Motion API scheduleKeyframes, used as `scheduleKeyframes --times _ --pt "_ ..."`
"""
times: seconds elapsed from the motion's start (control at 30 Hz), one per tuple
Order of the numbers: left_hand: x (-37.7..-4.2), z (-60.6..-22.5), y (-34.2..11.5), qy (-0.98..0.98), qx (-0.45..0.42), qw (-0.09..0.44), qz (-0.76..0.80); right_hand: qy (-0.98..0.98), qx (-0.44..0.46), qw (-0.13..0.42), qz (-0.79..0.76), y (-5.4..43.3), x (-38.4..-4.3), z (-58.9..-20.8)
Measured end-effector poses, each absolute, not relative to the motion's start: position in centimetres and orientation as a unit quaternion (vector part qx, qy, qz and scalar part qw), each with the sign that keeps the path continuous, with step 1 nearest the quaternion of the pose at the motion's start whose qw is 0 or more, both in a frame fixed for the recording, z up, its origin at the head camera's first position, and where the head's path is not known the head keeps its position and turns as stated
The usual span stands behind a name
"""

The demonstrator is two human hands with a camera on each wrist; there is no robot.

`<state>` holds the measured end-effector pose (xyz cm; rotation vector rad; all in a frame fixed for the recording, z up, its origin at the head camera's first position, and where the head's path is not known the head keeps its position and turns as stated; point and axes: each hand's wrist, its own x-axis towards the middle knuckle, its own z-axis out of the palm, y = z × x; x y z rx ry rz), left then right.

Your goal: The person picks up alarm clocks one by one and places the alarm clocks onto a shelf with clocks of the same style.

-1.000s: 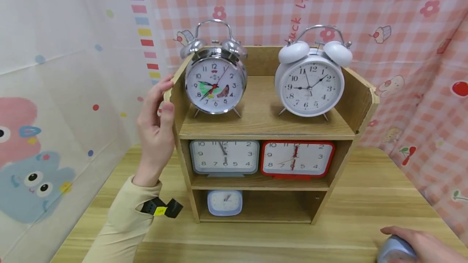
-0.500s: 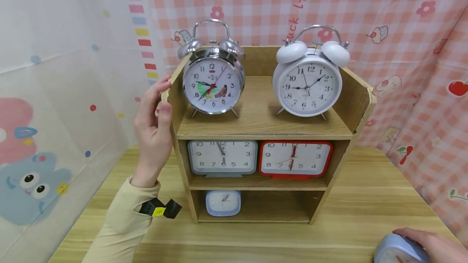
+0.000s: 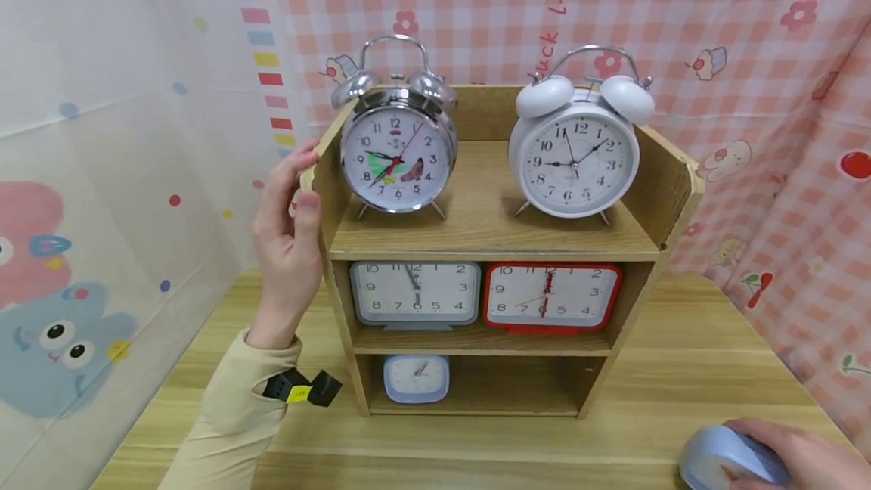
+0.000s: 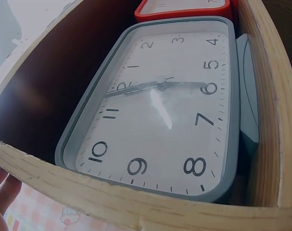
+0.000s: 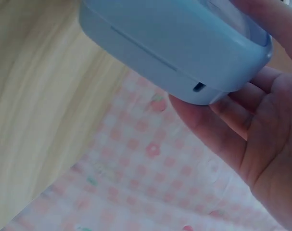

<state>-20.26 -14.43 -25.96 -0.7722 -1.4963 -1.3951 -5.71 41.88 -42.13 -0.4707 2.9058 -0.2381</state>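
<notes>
My left hand (image 3: 289,248) rests against the outer left side of a wooden shelf (image 3: 493,254), its thumb by the front edge. No finger reaches inside in the left wrist view. My right hand (image 3: 806,456) holds a small light-blue alarm clock (image 3: 728,458) at the lower right, thumb on one side and fingers on the other (image 5: 174,43). On the top tier stand a silver twin-bell alarm clock (image 3: 398,159) and a white twin-bell clock (image 3: 574,163). A grey-framed clock (image 3: 415,293) and a red-framed clock (image 3: 553,296) fill the middle tier. Below, at left, sits a small pale-blue clock (image 3: 416,379).
The shelf stands on a wood-grain table (image 3: 476,452). Behind it hangs a pink checked cloth (image 3: 490,13), with a white patterned cloth (image 3: 136,150) at the left. A black wristband (image 3: 299,388) is on the left wrist.
My right hand has brought the light-blue clock slightly left and up into view, turning it so its face shows less than half a second ago. The left hand stays on the shelf.
</notes>
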Motion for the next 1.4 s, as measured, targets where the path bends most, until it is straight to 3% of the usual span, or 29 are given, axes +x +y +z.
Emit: scheduleKeyframes --times 0.17,0.4,0.67,1.4 --pt "-20.2 -26.0 -14.5 -0.603 -0.311 0.464 -0.57 0.977 -0.201 0.03 -0.058 39.4 -6.1 -41.2" --pt "-20.1 -26.0 -14.3 -0.61 -0.307 0.463 -0.564 0.935 -0.316 -0.154 -0.05 35.0 -6.4 -40.4" --pt "-20.2 -25.8 -14.5 -0.599 -0.31 0.461 -0.577 0.881 -0.394 -0.255 -0.062 29.5 -7.8 -39.0" --pt "-20.3 -25.8 -14.2 -0.602 -0.305 0.466 -0.572 0.868 -0.423 -0.255 -0.05 22.0 -9.4 -39.4"
